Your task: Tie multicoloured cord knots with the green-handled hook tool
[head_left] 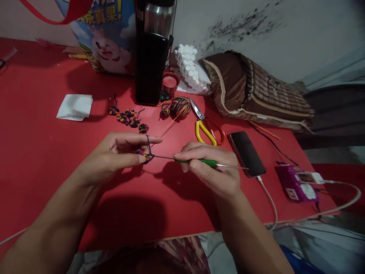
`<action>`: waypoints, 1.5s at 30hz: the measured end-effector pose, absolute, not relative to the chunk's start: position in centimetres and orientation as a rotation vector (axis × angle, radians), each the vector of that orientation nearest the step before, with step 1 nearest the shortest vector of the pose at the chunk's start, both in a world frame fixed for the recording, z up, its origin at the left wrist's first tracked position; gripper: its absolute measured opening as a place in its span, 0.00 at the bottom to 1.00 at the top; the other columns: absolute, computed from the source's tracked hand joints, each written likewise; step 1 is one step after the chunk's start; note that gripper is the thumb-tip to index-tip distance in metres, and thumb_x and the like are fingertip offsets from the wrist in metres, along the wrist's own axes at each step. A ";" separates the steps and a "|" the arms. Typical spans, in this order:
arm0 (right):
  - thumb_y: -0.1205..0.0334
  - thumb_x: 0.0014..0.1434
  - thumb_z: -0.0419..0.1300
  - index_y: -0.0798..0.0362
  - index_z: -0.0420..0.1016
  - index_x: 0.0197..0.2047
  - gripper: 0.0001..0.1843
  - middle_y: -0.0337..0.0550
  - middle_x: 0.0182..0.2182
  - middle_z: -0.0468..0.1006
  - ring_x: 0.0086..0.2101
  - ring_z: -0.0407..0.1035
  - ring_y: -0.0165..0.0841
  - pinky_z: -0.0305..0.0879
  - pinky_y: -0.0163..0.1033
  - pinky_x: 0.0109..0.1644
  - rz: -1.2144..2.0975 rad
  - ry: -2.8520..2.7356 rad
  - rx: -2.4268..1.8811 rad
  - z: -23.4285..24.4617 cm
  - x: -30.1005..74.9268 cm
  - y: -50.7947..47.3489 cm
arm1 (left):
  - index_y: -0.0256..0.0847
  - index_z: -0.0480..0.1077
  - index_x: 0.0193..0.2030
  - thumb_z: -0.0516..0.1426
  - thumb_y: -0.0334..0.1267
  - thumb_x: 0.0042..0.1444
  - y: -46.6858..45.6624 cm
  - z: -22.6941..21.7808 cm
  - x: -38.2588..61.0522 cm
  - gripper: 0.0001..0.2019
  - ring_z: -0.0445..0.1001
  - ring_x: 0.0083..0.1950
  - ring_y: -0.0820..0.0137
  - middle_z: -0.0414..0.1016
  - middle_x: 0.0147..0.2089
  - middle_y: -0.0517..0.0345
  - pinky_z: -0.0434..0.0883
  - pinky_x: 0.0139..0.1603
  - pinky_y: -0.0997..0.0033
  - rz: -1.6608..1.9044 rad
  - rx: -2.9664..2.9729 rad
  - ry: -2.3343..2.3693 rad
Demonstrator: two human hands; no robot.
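Note:
Between thumb and fingers, my left hand (114,152) pinches a small multicoloured crochet piece (146,156). A dark strand of yarn (148,144) loops over its outstretched index finger. My right hand (213,163) is closed around the green handle of a crochet hook (209,163). The hook's thin metal shaft reaches left to the edge of the crochet piece; its tip is too small to make out. Behind my hands lies a ball of multicoloured yarn (180,107), with a strand running toward my left hand. Several small crocheted pieces (129,118) lie nearby.
Yellow-and-red-handled scissors (203,127) and a charging phone (247,154) lie right of the yarn on the red table (34,125). Behind stand a black phone (151,68), a bottle (159,19) and a printed bag (105,42). A purple power strip (295,182) sits at right, a folded tissue (75,107) at left.

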State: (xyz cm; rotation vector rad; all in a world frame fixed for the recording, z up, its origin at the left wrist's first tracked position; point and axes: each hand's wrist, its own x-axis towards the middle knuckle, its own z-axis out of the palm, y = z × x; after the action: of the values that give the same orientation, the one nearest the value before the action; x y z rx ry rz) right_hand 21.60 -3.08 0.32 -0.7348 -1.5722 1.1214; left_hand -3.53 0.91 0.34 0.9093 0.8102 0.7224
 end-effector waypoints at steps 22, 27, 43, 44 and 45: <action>0.50 0.68 0.69 0.44 0.87 0.55 0.16 0.39 0.32 0.82 0.31 0.72 0.30 0.75 0.39 0.40 1.372 -0.946 -0.867 -3.4 16.6 -3.7 | 0.52 0.88 0.51 0.73 0.28 0.54 -1.4 -1.2 0.5 0.19 0.78 0.36 0.77 0.82 0.35 0.61 0.77 0.42 0.79 1.148 0.896 0.928; 0.50 0.69 0.69 0.41 0.88 0.54 0.13 0.41 0.41 0.85 0.37 0.77 0.32 0.77 0.44 0.49 1.233 -1.039 -0.921 -3.6 17.1 -3.4 | 0.51 0.89 0.48 0.73 0.31 0.55 -1.5 -1.2 0.5 0.15 0.79 0.36 0.75 0.83 0.36 0.61 0.77 0.41 0.76 1.137 0.881 0.932; 0.44 0.61 0.74 0.43 0.88 0.46 0.15 0.38 0.30 0.85 0.27 0.78 0.33 0.81 0.46 0.41 1.484 -0.871 -0.759 -1.2 19.0 -2.8 | 0.42 0.84 0.47 0.59 0.32 0.66 -0.1 -1.7 -0.3 0.10 0.80 0.60 0.56 0.82 0.59 0.45 0.76 0.63 0.55 0.958 1.898 1.029; 0.44 0.60 0.75 0.44 0.89 0.45 0.16 0.39 0.31 0.86 0.27 0.78 0.33 0.81 0.46 0.40 1.498 -0.872 -0.753 -1.2 19.1 -2.9 | 0.42 0.83 0.46 0.58 0.31 0.65 -0.1 -1.9 -0.3 0.11 0.80 0.60 0.56 0.81 0.60 0.44 0.76 0.63 0.54 0.966 1.946 1.044; 0.44 0.60 0.75 0.44 0.89 0.45 0.16 0.40 0.32 0.87 0.26 0.78 0.33 0.81 0.46 0.39 1.509 -0.876 -0.747 -1.1 19.1 -3.0 | 0.41 0.83 0.45 0.58 0.30 0.65 -0.1 -1.9 -0.4 0.11 0.80 0.60 0.55 0.82 0.60 0.44 0.76 0.62 0.54 0.979 1.970 1.058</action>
State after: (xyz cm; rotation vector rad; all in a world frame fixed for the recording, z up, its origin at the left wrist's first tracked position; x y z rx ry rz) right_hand 19.08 -2.99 -1.11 -0.7467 -0.8764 1.5091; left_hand -0.37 -0.06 -1.92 1.9704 1.0581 0.9789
